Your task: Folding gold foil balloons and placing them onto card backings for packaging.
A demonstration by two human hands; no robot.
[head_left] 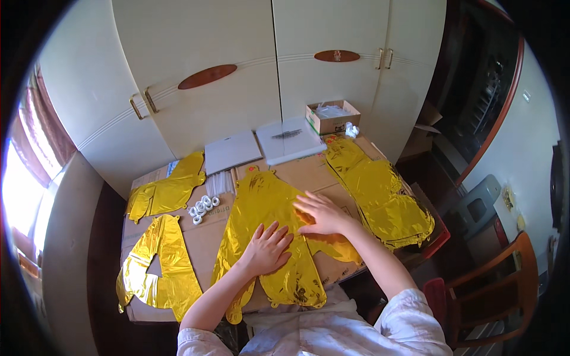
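Observation:
Flat gold foil balloons lie on a table covered with cardboard. My left hand (268, 248) rests palm down, fingers spread, on the middle foil balloon (264, 202). On that balloon's right edge lies my right hand (320, 213), its fingers stretched out and apart. An orange-gold foil part (338, 246) shows below my right wrist, partly hidden by the forearm. To the left is a letter-shaped foil balloon (172, 261) with a triangular hole, and behind it another gold foil balloon (169, 193). A stack of gold foil balloons (383, 196) lies on the right.
Several white rings, perhaps ribbon or tape rolls (203, 206), sit left of the middle balloon, near thin white sticks (220, 182). At the back are a grey-white flat panel (233, 153), a clear plastic tray (291, 142) and a cardboard box (332, 118). A wooden chair (516, 296) stands at right.

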